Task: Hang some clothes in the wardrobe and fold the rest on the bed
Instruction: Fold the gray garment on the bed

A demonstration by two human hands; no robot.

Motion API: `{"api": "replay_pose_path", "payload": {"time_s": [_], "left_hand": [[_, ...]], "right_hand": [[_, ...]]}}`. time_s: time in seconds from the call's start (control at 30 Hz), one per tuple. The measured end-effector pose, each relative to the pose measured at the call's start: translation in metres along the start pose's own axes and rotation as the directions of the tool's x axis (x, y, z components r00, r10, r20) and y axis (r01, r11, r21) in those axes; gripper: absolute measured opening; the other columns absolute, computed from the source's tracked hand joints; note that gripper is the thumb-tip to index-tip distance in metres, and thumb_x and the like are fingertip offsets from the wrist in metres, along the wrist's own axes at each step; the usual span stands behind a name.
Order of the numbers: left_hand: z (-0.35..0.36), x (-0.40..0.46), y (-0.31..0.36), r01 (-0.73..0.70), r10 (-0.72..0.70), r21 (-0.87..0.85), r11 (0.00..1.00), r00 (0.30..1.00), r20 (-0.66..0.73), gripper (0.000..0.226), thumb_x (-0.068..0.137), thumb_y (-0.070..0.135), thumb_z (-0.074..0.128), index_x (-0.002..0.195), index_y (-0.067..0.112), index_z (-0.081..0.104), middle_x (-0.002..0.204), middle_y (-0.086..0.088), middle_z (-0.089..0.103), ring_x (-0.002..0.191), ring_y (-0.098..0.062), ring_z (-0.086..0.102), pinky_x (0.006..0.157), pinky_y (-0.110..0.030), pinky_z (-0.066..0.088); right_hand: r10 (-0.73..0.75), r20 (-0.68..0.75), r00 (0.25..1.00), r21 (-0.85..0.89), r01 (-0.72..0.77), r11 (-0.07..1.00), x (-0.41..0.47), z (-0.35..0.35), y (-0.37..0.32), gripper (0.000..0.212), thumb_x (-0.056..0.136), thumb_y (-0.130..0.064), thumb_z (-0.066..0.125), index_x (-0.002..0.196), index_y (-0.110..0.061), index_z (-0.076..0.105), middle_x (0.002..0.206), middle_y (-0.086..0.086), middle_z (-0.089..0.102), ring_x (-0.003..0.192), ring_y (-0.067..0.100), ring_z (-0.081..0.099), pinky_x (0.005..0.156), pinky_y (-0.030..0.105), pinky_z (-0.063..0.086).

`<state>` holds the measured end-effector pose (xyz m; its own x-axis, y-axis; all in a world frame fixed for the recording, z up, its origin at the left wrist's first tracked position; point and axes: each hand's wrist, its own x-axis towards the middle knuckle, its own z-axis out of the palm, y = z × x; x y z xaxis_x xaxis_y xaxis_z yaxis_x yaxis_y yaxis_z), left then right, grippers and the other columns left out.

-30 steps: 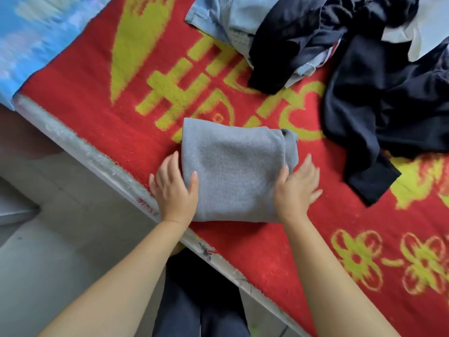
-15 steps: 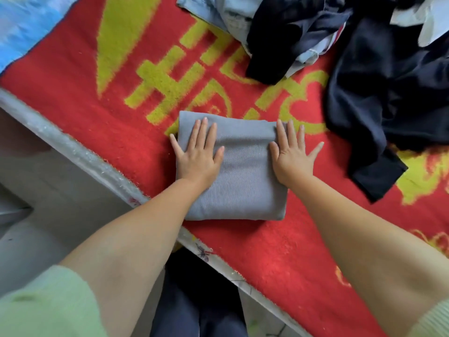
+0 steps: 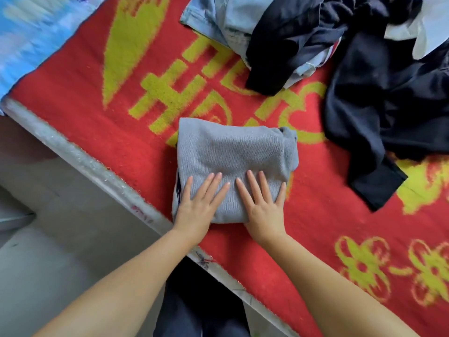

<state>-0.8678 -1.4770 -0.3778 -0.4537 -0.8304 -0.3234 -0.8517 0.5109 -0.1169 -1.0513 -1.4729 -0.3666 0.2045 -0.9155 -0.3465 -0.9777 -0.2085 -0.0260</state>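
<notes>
Pressing grey garment (image 3: pixel 233 161) flat, both hands (image 3: pixel 201 203) near bed edge (image 3: pixel 80 156).

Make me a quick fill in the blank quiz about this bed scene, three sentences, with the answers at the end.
1. Both hands, the left hand and the right hand, press flat on a folded garment whose colour is ____.
2. The blanket beneath it is red with a pattern in ____.
3. The dark clothes still unfolded lie to the person's ____ of the folded garment.

Missing words: grey; yellow; right
</notes>
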Motion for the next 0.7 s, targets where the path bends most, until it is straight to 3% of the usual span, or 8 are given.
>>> {"api": "replay_pose_path", "payload": {"time_s": [0.07, 0.17, 0.27, 0.37, 0.53, 0.63, 0.7], "left_hand": [[-0.008, 0.006, -0.002, 0.0, 0.0, 0.003, 1.0, 1.0, 0.029, 0.094, 0.076, 0.028, 0.067, 0.152, 0.019, 0.013, 0.16, -0.006, 0.013, 0.147, -0.021, 0.015, 0.111, -0.063, 0.006], [-0.028, 0.011, -0.012, 0.032, -0.031, -0.174, 0.984, 0.999, 0.013, 0.077, 0.067, 0.009, 0.076, 0.139, 0.016, 0.05, 0.148, -0.006, 0.043, 0.137, -0.028, 0.04, 0.1, -0.073, 0.026], [-0.055, 0.016, -0.026, 0.101, -0.067, -0.311, 0.945, 0.991, 0.117, 0.069, 0.086, 0.0, 0.05, 0.148, 0.023, 0.032, 0.157, 0.003, 0.026, 0.146, -0.024, 0.019, 0.11, -0.064, 0.016], [-0.092, 0.013, -0.044, 0.141, -0.135, -0.321, 0.936, 0.99, 0.041, 0.064, 0.089, 0.0, 0.04, 0.147, 0.025, 0.032, 0.156, 0.005, 0.026, 0.145, -0.024, 0.019, 0.11, -0.061, 0.017], [-0.151, -0.038, -0.082, 0.205, -0.298, -0.367, 0.907, 0.93, -0.216, 0.059, 0.081, 0.004, 0.026, 0.123, 0.015, 0.065, 0.128, -0.005, 0.063, 0.118, -0.035, 0.058, 0.088, -0.07, 0.041], [-0.162, -0.085, -0.107, 0.309, -0.41, -0.405, 0.86, 0.892, -0.189, 0.049, 0.089, 0.002, 0.041, 0.133, 0.018, 0.057, 0.138, -0.003, 0.055, 0.128, -0.035, 0.049, 0.097, -0.071, 0.034], [-0.162, -0.126, -0.128, 0.399, -0.489, -0.399, 0.826, 0.859, -0.153, 0.055, 0.09, 0.001, 0.042, 0.141, 0.021, 0.047, 0.148, 0.001, 0.044, 0.137, -0.032, 0.037, 0.105, -0.068, 0.025]], "right_hand": [[0.001, 0.073, 0.997, 0.023, -0.002, 1.0, 0.004, -0.007, -0.002, 0.078, 0.078, -0.019, 0.065, 0.149, -0.027, 0.032, 0.157, 0.003, 0.027, 0.145, 0.031, 0.021, 0.103, 0.071, 0.02], [-0.016, 0.159, 0.987, 0.084, 0.002, 0.996, 0.014, -0.027, 0.001, 0.061, 0.093, -0.02, 0.047, 0.149, -0.031, 0.025, 0.157, -0.006, 0.022, 0.147, 0.026, 0.012, 0.107, 0.059, 0.024], [-0.031, 0.145, 0.989, 0.124, 0.013, 0.992, 0.022, -0.063, 0.004, 0.058, 0.092, -0.023, 0.05, 0.146, -0.03, 0.031, 0.15, -0.008, 0.034, 0.141, 0.025, 0.027, 0.102, 0.046, 0.036], [-0.078, 0.059, 0.995, 0.123, 0.07, 0.99, 0.026, -0.11, 0.0, 0.058, 0.09, -0.02, 0.05, 0.145, -0.028, 0.034, 0.146, -0.009, 0.038, 0.134, 0.024, 0.034, 0.095, 0.041, 0.04], [-0.24, -0.044, 0.97, 0.021, 0.241, 0.97, 0.026, -0.182, -0.036, 0.06, 0.09, -0.013, 0.047, 0.147, -0.028, 0.032, 0.149, -0.008, 0.034, 0.134, 0.026, 0.031, 0.096, 0.042, 0.039], [-0.369, -0.084, 0.926, -0.042, 0.367, 0.929, 0.024, -0.21, -0.081, 0.059, 0.092, -0.017, 0.046, 0.148, -0.029, 0.03, 0.15, -0.009, 0.032, 0.136, 0.027, 0.029, 0.098, 0.041, 0.037], [-0.466, -0.085, 0.881, -0.092, 0.458, 0.884, 0.021, -0.224, -0.122, 0.058, 0.094, -0.02, 0.045, 0.149, -0.029, 0.028, 0.152, -0.009, 0.029, 0.138, 0.027, 0.026, 0.099, 0.042, 0.036]]}}
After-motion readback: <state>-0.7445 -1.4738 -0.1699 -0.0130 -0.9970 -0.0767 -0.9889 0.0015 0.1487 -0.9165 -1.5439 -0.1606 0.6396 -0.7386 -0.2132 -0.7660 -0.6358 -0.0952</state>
